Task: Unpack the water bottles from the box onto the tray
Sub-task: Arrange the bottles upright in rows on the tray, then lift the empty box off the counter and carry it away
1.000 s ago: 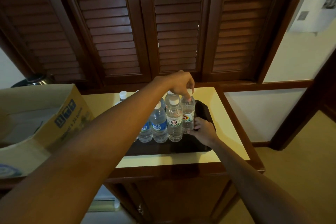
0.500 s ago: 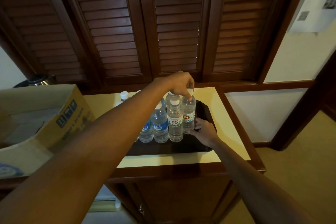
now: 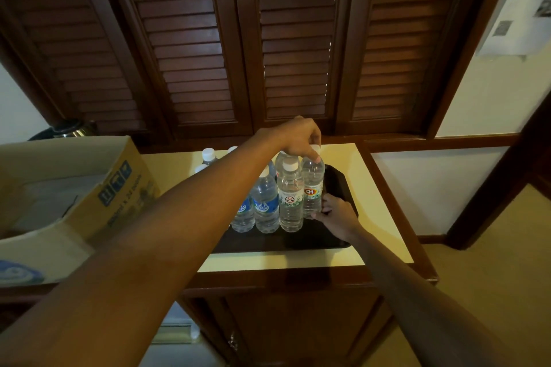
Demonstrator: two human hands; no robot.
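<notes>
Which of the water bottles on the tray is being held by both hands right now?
The rightmost bottle, with the red-orange label: the left hand pinches its white cap and the right hand steadies its base. Its neighbours stand untouched.

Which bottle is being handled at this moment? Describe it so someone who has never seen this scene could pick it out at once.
Find the dark tray on the pale countertop, with a cluster of clear water bottles standing on it. The one meant is the rightmost bottle; the left hand pinches its white cap and the right hand touches its base. Its label shows a red and orange "01", unlike the neighbouring blue or green labels.
</notes>
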